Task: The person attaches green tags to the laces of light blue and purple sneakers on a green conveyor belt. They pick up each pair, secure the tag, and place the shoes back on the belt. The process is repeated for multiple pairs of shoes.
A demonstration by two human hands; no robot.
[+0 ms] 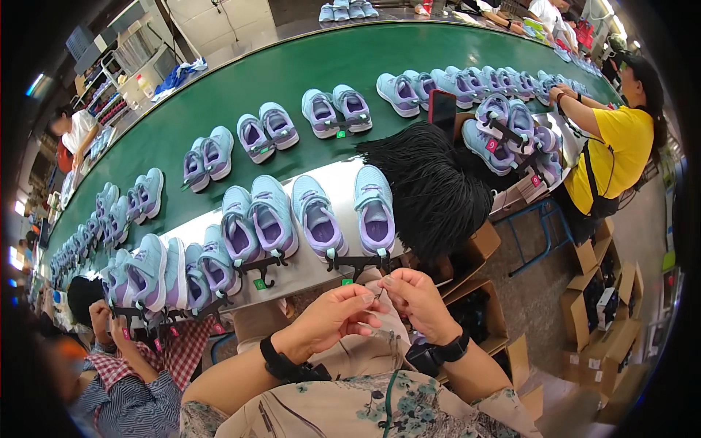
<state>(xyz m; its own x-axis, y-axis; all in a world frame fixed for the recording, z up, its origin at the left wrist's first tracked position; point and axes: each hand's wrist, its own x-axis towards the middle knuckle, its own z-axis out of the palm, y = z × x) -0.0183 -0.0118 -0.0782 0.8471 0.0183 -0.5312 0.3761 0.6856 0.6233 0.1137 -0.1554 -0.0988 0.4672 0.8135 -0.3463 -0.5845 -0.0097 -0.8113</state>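
Over my lap, my left hand [337, 314] and my right hand [418, 301] meet with thumbs and forefingers pinched. Between the fingertips is a short, thin dark strand [379, 295], too small to make out fully. Just beyond them, two light-blue sneakers with purple lining, a left one [319, 219] and a right one [374, 212], stand at the bench edge. A black plastic shoe hanger [357, 264] with a green tag joins their heels. To the right of these lies a big bundle of thin black strands [431, 190].
A green conveyor belt [270, 84] carries more sneaker pairs past the metal bench [255, 296]. Another hanger-joined pair [259, 219] stands to the left. A phone [442, 108] stands behind the bundle. Co-workers sit at left and right, one in a yellow shirt [621, 142]. Cardboard boxes [602, 350] are on the floor.
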